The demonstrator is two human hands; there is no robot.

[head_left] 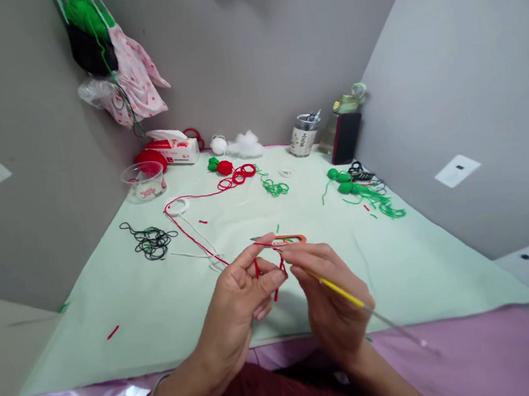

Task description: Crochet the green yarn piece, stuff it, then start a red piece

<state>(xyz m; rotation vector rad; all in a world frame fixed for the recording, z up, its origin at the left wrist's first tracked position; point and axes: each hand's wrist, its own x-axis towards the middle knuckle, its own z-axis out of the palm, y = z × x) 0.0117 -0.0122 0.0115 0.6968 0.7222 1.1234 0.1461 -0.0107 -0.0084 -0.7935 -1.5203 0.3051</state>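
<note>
Red yarn [196,241] runs from the table up to my left hand [240,295], passing over its raised index finger. Thumb and middle finger of that hand pinch a small red loop with a tail hanging below. In my right hand [331,288] is a crochet hook [339,291] with a yellow grip, held like a pencil; its shaft slants down to the right. The hook's tip meets the red yarn between the hands, though its exact hold on the loop is too small to tell. Orange-handled snips [296,239] lie just behind my fingers.
Black yarn [151,241] and a white ring of yarn [178,206] lie to the left. Green crocheted pieces [348,187] and scissors [359,173] sit right. Along the back stand a plastic tub [145,182], tissue box [176,150], pen can [302,138] and dark phone [347,138].
</note>
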